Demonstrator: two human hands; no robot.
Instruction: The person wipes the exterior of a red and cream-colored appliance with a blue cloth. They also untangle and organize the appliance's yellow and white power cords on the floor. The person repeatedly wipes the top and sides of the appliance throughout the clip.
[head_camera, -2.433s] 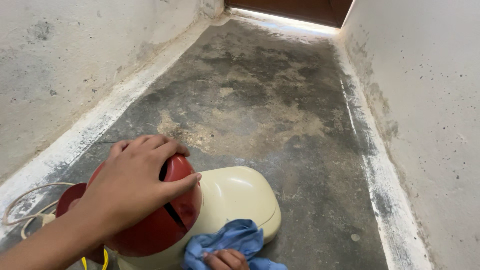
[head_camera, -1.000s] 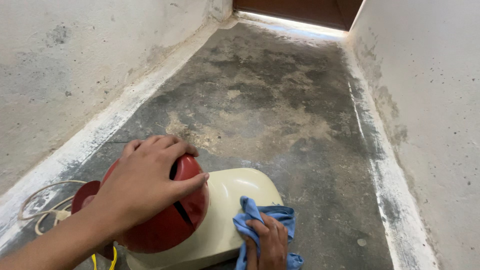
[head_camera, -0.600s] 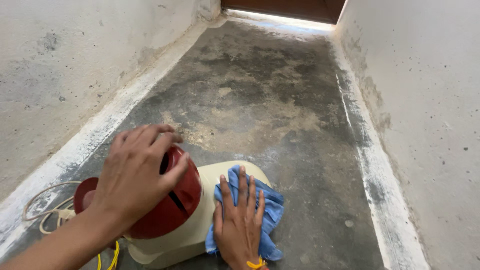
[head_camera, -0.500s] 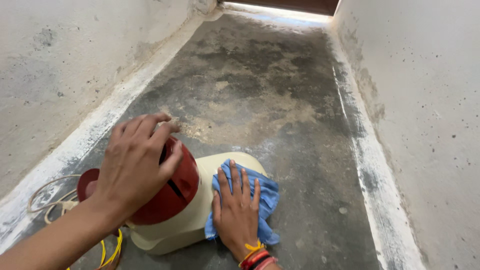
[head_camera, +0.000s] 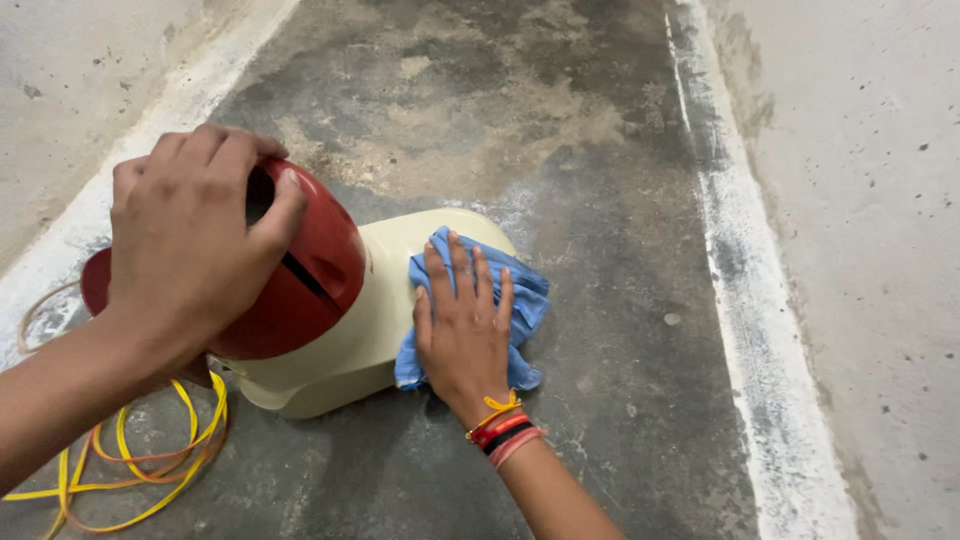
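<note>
Cream-and-red appliance (head_camera: 330, 330) lay tilted on the concrete floor (head_camera: 560, 130), at about eight o'clock in view. Left hand (head_camera: 195, 240) clasped its red dome (head_camera: 310, 275). Right hand (head_camera: 462, 325), fingers spread flat, pressed a blue cloth (head_camera: 520, 295) against the cream side; how much surface remained unwiped could not be told. Yellow cord (head_camera: 150, 470) lay at seven o'clock.

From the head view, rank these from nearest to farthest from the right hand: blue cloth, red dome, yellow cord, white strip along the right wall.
From the right hand:
1. Blue cloth, directly under the palm, touching.
2. Red dome, just to its left, under the left hand.
3. Yellow cord at lower left and white strip at right: too close to call.
</note>
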